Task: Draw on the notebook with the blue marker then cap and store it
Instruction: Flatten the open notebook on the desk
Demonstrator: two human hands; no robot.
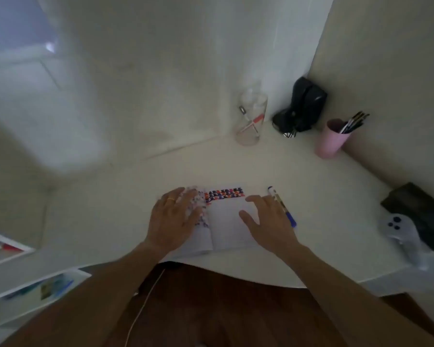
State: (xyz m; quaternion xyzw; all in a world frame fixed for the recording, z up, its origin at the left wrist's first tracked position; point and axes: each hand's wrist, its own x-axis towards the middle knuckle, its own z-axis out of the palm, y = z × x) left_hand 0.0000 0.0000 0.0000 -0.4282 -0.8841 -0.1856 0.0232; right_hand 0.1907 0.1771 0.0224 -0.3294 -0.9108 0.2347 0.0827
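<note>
Notebook (226,221) open on white desk (273,166), coloured pattern across right page's top. Left hand (174,216) flat on left page, fingers spread, gripping nothing. Right hand (268,220) open over right page's edge, empty. Blue marker (285,209) on desk just beside right hand, partly hidden by fingers.

No legible text; notebook (226,221) marks too blurred to read.

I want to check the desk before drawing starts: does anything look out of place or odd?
Nothing looks spilled or damaged. The notebook lies open and slightly askew under both hands. The marker lies on the desk beside the right hand, not stored.
</note>
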